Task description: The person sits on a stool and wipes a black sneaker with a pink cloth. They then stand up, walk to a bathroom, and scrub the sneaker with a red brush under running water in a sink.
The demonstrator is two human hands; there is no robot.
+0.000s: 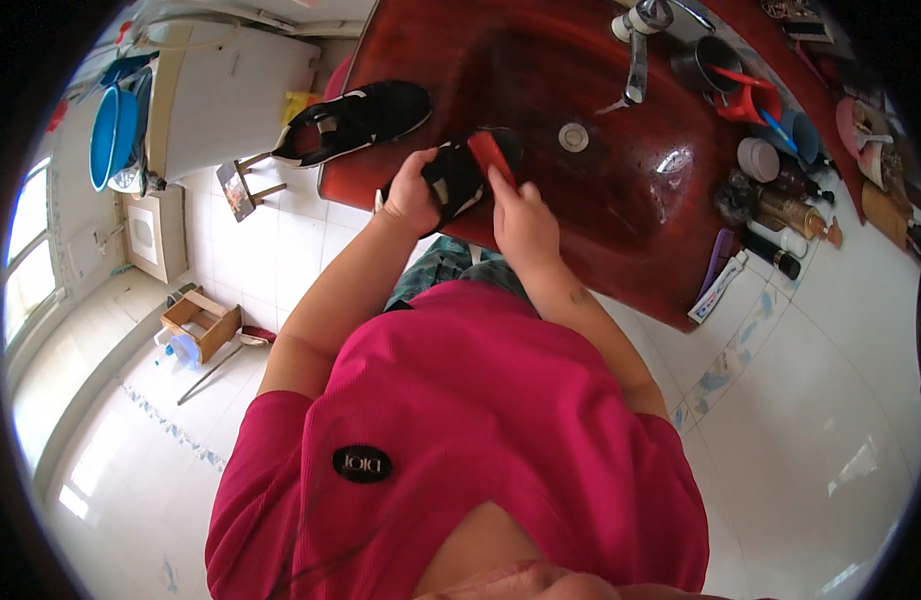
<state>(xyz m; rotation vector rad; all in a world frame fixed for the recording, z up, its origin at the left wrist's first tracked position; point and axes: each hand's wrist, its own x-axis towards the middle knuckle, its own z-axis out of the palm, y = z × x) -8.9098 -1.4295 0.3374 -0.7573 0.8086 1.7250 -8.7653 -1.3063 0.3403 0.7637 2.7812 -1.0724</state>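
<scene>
My left hand (pixel 414 196) grips a black shoe (pixel 454 178) over the near edge of a dark red washbasin (pixel 610 240). In my right hand (pixel 526 225) is a red brush (pixel 492 155), pressed against or just over the toe half of that shoe. Its bristles are hidden from view. A second black shoe (pixel 389 112), with a pale sole edge and a reddish insole, lies on the basin's left rim, apart from both hands.
A chrome faucet (pixel 637 67) hangs over the basin, above the drain (pixel 573 137). Along the right side stand a dark metal cup (pixel 702 64), a pump bottle (pixel 794 211) and a toothpaste tube (pixel 719 289). At left are a small stool (pixel 237 191) and a wooden rack (pixel 201 322).
</scene>
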